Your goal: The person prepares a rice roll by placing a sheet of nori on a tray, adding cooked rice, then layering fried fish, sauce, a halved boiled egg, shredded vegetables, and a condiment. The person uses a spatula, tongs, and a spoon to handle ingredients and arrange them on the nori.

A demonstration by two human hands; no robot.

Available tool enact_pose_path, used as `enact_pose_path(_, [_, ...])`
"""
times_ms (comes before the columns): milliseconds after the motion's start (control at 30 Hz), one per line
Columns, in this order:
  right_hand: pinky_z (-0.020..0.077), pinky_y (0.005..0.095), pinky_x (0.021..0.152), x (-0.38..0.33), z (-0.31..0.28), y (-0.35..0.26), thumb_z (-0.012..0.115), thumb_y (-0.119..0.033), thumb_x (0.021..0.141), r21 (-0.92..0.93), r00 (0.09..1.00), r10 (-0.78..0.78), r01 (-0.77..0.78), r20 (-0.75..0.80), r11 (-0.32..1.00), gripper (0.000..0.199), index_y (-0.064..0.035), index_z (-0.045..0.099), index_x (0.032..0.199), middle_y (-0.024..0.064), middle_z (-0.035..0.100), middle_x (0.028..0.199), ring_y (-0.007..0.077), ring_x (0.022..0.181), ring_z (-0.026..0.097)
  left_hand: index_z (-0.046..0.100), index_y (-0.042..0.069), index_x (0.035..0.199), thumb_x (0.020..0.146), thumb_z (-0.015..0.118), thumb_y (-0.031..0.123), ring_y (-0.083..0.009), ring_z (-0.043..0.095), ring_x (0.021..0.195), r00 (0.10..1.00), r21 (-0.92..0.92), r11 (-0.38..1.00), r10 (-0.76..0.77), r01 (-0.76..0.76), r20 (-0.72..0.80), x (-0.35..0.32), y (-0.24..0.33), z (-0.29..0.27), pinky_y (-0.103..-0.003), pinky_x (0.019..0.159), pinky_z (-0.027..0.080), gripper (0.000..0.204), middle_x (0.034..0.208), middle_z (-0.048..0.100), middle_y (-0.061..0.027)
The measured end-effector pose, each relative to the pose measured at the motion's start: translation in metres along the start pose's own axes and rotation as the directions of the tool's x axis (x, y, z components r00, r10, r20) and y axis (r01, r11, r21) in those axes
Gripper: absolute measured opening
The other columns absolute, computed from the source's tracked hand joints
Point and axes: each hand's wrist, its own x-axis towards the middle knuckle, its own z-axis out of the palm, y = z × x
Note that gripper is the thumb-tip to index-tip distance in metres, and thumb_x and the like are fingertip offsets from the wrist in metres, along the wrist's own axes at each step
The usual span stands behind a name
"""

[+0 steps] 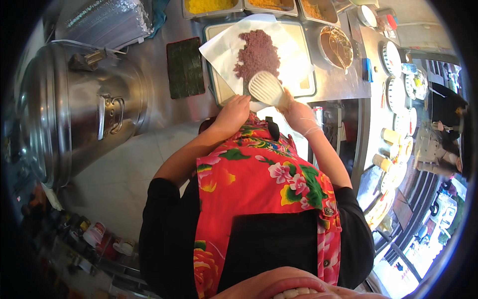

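Note:
My right hand (300, 117) grips a white ridged rice paddle (266, 88), its flat face over the near end of a patch of purple rice (258, 54). The rice lies spread on a white sheet (222, 54), set askew on a pale cutting board (302, 82). A small dark bit shows under the rice's near edge, by the paddle. My left hand (234, 116) rests at the board's near edge with its fingers pressed together; what they pinch, if anything, is hidden. Left of the board lies a stack of dark seaweed sheets (185, 69).
Metal trays of yellow food (208, 5) and orange shreds (314, 9) line the far edge. A bowl of brown food (336, 47) stands right of the board. At left is a large steel pot (84, 109); several dishes (396, 94) line the right-hand counter.

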Motion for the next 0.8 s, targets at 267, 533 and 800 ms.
enact_pose_path(267, [0.0515, 0.0396, 0.08, 0.087, -0.131, 0.028, 0.067, -0.033, 0.091, 0.635, 0.982, -0.143, 0.187, -0.12, 0.749, 0.065, -0.0002, 0.045, 0.142, 0.0214, 0.068, 0.109, 0.0289, 0.089, 0.067, 0.063, -0.004, 0.111, 0.091, 0.059, 0.008, -0.0369, 0.059, 0.11, 0.926, -0.378, 0.861, -0.376, 0.341, -0.019, -0.017, 0.028, -0.041, -0.041, 0.094, 0.048, 0.024, 0.118, 0.063, -0.019])
enact_pose_path(533, [0.0517, 0.047, 0.085, 0.259, -0.174, -0.087, 0.06, -0.023, 0.091, -0.111, 0.56, -0.621, 0.687, -0.548, 0.718, 0.032, 0.0016, 0.059, 0.112, 0.0246, 0.068, 0.103, 0.0402, 0.097, 0.066, 0.061, 0.0, 0.114, 0.092, 0.058, 0.01, -0.0375, 0.059, 0.106, 0.934, -0.167, 0.922, -0.357, 0.349, -0.017, -0.005, 0.062, -0.043, -0.043, 0.094, 0.048, 0.024, 0.113, 0.062, -0.0172])
enact_pose_path(800, [0.0525, 0.0491, 0.086, 0.29, -0.104, -0.205, 0.071, -0.023, 0.084, 0.346, 0.846, -0.253, 0.44, -0.469, 0.829, 0.065, 0.0063, 0.038, 0.131, 0.0307, 0.066, 0.104, 0.045, 0.1, 0.065, 0.061, 0.001, 0.114, 0.092, 0.058, 0.009, -0.0372, 0.059, 0.105, 0.927, -0.2, 0.908, -0.374, 0.368, 0.011, -0.003, 0.043, -0.064, -0.044, 0.096, 0.046, 0.023, 0.113, 0.063, -0.0156])
